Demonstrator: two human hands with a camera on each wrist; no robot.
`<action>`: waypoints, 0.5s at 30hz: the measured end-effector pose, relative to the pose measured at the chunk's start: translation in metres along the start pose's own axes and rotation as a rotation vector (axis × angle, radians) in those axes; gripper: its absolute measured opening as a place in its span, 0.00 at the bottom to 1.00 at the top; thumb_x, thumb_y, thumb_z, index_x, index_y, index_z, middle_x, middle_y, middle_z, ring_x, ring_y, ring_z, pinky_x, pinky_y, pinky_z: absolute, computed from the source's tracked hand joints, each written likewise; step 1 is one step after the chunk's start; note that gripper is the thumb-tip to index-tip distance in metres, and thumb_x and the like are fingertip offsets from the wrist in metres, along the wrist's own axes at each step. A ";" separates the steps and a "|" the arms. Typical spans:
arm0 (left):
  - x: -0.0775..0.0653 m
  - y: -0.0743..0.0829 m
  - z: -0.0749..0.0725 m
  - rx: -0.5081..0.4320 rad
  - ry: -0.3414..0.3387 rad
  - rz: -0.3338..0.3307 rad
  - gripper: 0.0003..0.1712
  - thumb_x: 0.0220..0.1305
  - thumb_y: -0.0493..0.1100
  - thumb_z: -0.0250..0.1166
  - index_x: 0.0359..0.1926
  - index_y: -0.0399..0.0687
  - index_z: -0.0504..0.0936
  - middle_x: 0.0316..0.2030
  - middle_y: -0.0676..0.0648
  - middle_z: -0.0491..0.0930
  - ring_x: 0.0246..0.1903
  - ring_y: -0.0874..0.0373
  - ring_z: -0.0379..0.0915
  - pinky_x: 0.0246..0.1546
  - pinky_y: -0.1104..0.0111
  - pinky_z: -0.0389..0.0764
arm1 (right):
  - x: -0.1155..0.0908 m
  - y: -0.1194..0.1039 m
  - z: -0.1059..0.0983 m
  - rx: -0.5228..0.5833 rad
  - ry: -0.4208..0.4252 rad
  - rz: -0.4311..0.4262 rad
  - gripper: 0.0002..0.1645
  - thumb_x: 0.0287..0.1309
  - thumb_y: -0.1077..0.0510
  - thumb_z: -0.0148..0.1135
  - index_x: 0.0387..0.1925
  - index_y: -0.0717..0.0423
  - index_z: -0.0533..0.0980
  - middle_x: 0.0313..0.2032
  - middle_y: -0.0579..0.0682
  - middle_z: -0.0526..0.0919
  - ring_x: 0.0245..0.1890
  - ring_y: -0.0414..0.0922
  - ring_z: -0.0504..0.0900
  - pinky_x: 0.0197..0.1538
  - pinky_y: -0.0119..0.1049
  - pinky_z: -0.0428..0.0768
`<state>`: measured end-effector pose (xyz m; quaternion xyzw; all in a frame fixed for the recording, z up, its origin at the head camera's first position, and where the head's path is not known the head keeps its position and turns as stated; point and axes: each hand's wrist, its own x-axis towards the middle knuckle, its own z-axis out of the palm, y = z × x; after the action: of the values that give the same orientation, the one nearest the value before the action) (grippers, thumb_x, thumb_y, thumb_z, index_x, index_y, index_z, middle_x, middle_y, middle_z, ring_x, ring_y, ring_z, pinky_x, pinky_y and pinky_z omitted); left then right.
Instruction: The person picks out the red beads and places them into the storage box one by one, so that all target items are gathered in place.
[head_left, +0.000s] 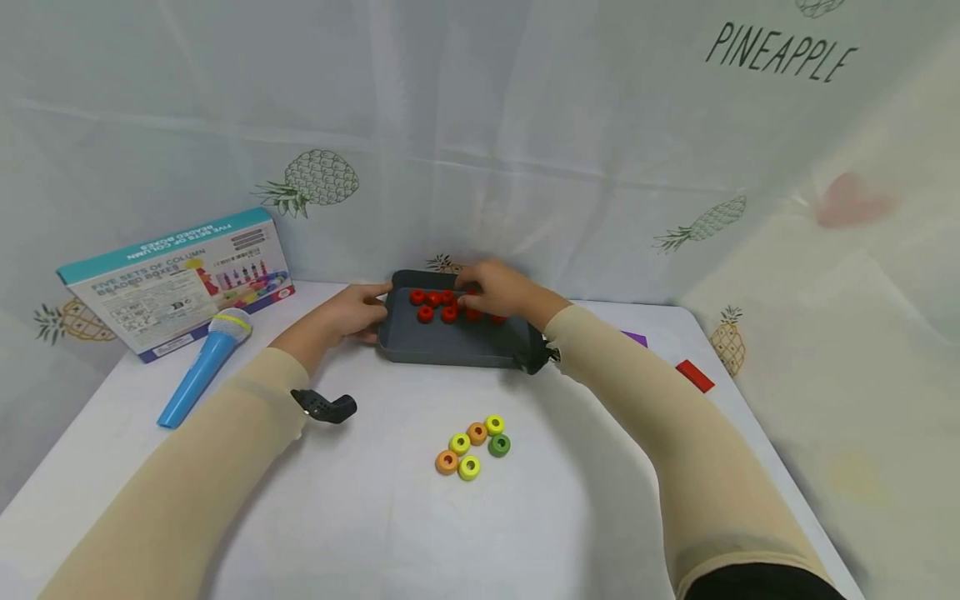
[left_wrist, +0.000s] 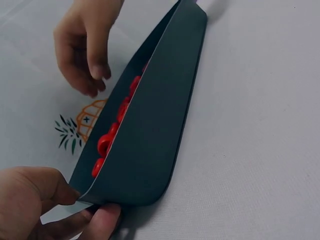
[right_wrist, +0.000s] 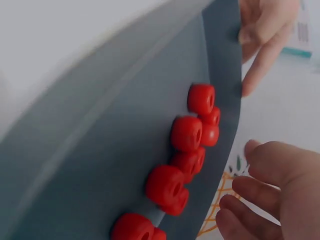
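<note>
A dark grey tray [head_left: 450,353] stands at the back of the table with several red beads [head_left: 426,314] gathered toward its far side. My left hand [head_left: 348,315] grips the tray's left end; in the left wrist view, the thumb [left_wrist: 57,190] lies at the rim and the fingertips [left_wrist: 105,220] against the outer wall. Over the tray's far edge hovers my right hand [head_left: 498,292], its fingers loosely bent. No bead shows between those fingers in the right wrist view, where the right hand [right_wrist: 280,185] is beside the rim and the beads [right_wrist: 186,134] lie inside.
Loose yellow, orange and green beads [head_left: 469,467] lie in front of the tray. To the left are a blue toy microphone [head_left: 202,371] and a printed box [head_left: 187,283] leaning on the backdrop. A red block [head_left: 695,376] and a purple piece [head_left: 635,338] lie at the right.
</note>
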<state>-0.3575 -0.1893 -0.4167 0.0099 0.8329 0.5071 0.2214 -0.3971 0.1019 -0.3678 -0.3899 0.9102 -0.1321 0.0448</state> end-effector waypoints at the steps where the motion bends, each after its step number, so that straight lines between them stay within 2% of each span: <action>1: 0.001 0.000 0.000 0.002 0.003 0.003 0.39 0.74 0.40 0.53 0.81 0.61 0.51 0.72 0.35 0.63 0.49 0.48 0.76 0.38 0.64 0.87 | -0.004 -0.001 0.000 -0.004 0.013 -0.012 0.20 0.66 0.52 0.65 0.55 0.58 0.82 0.52 0.50 0.85 0.51 0.48 0.82 0.56 0.42 0.80; 3: 0.002 0.000 -0.001 0.010 0.005 0.015 0.40 0.74 0.40 0.53 0.81 0.60 0.50 0.71 0.35 0.64 0.49 0.48 0.76 0.38 0.65 0.86 | -0.012 -0.006 0.000 0.003 0.031 -0.031 0.21 0.67 0.51 0.64 0.55 0.58 0.82 0.52 0.51 0.85 0.48 0.49 0.82 0.54 0.43 0.80; 5: 0.003 -0.001 0.000 0.016 0.011 0.032 0.40 0.74 0.40 0.53 0.81 0.60 0.50 0.69 0.35 0.66 0.48 0.48 0.76 0.37 0.65 0.86 | -0.022 -0.010 0.002 0.014 0.040 -0.032 0.22 0.68 0.49 0.64 0.57 0.57 0.82 0.53 0.50 0.85 0.50 0.48 0.81 0.56 0.42 0.80; 10: 0.001 -0.011 0.002 0.035 0.035 0.063 0.39 0.74 0.41 0.53 0.81 0.58 0.51 0.68 0.37 0.68 0.50 0.47 0.76 0.38 0.65 0.86 | -0.051 -0.024 0.011 0.036 0.022 -0.004 0.26 0.70 0.44 0.60 0.62 0.53 0.78 0.61 0.48 0.81 0.63 0.46 0.76 0.66 0.44 0.74; 13: -0.005 -0.016 0.003 0.113 0.086 0.115 0.38 0.73 0.43 0.53 0.81 0.57 0.53 0.71 0.38 0.66 0.56 0.44 0.75 0.44 0.60 0.85 | -0.068 -0.032 0.015 0.018 0.028 -0.016 0.29 0.70 0.40 0.58 0.64 0.50 0.76 0.63 0.46 0.78 0.69 0.48 0.69 0.71 0.47 0.69; 15: -0.013 -0.016 0.003 0.190 0.141 0.180 0.37 0.73 0.45 0.53 0.80 0.58 0.54 0.73 0.39 0.64 0.61 0.42 0.72 0.51 0.54 0.83 | -0.078 -0.037 0.017 -0.002 0.043 -0.032 0.31 0.70 0.38 0.57 0.67 0.48 0.74 0.65 0.45 0.76 0.73 0.49 0.63 0.74 0.50 0.64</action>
<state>-0.3414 -0.1978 -0.4268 0.0698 0.8865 0.4430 0.1141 -0.3140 0.1307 -0.3758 -0.4013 0.9048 -0.1404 0.0228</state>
